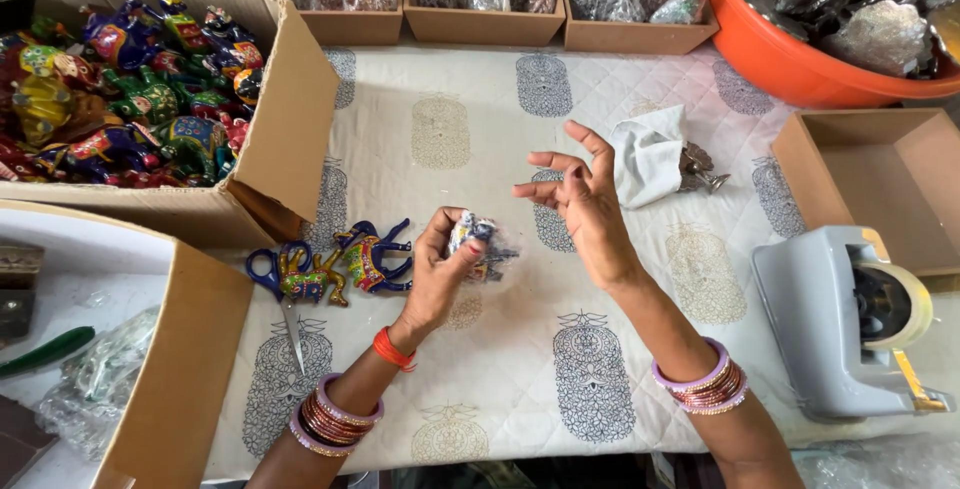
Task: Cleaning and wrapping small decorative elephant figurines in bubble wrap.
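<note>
1. A large brown cardboard box (290, 139) filled with painted figurines is seen at the left of the quilted printed cloth (480, 349).
2. A grey tape dispenser (840, 324) is set at the right.
3. The right hand (585, 204) is raised above the cloth, fingers spread and released.
4. The left hand (440, 269) is clenched around a small plastic-wrapped painted figurine (475, 239) at the cloth's middle.
5. Two painted elephant figurines (345, 264) are laid just left of that hand.

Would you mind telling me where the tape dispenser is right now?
In the head view, the grey tape dispenser stands at the table's right edge, just in front of an empty cardboard box and to the right of the right hand.
</note>
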